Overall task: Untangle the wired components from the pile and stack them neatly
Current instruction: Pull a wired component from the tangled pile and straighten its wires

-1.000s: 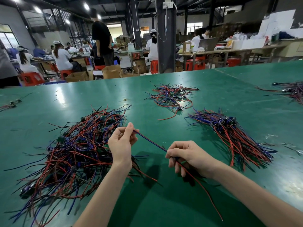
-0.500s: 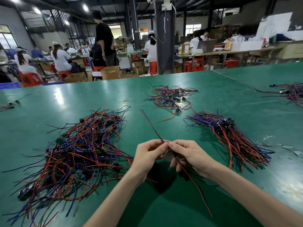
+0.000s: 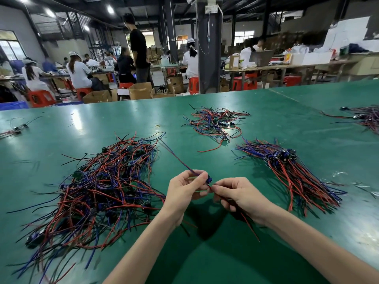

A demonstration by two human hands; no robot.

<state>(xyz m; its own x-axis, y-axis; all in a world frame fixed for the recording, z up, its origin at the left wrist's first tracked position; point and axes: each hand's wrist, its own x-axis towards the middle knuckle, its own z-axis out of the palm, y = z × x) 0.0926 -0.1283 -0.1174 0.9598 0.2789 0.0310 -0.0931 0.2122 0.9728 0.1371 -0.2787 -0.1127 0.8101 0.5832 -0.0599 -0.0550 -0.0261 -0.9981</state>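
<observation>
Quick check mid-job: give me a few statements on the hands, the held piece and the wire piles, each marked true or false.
1. The left hand and right hand both hold one wired component. True.
2. The tangled pile lies right of the hands. False: it lies to their left.
3. An aligned stack lies on the green table, right of the hands. True.
4. The right hand's fingers are straight and hold nothing. False: they curl round the component's red wire.

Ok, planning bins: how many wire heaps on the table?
5: big tangle left, neat stack right, small heap centre-far, cropped heap far right, few strands far left; more may lie offscreen.
</observation>
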